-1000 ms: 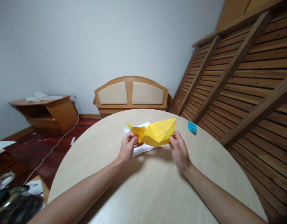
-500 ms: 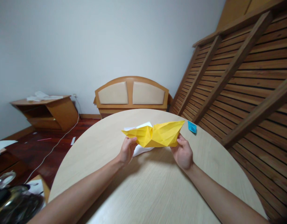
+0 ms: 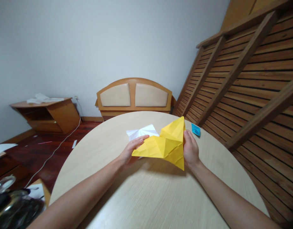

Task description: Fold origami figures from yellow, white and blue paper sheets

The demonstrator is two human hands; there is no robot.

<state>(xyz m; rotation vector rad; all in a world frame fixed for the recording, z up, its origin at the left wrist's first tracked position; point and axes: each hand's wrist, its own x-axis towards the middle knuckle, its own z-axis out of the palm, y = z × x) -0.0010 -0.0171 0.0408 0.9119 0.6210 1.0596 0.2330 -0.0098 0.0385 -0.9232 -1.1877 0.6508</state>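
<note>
A creased yellow paper (image 3: 166, 144) is held just above the round beige table (image 3: 151, 190). My right hand (image 3: 190, 149) grips its right edge, with fingers along the paper's tall upright side. My left hand (image 3: 132, 151) lies at the paper's lower left corner, fingers stretched out and touching it from underneath. The paper forms a folded, pointed shape with its peak near the right hand. A creased white paper (image 3: 141, 132) lies on the table right behind the left hand.
A small blue folded paper (image 3: 196, 129) lies on the table at the right. Beyond the table stand a wooden headboard (image 3: 134, 95), a low wooden cabinet (image 3: 45, 114) and slatted wooden panels (image 3: 251, 79). A cable runs across the dark floor at the left.
The yellow paper was stretched flat and wide between both hands; now its right half is folded up into a peak. My left hand has loosened, with fingers now extended.
</note>
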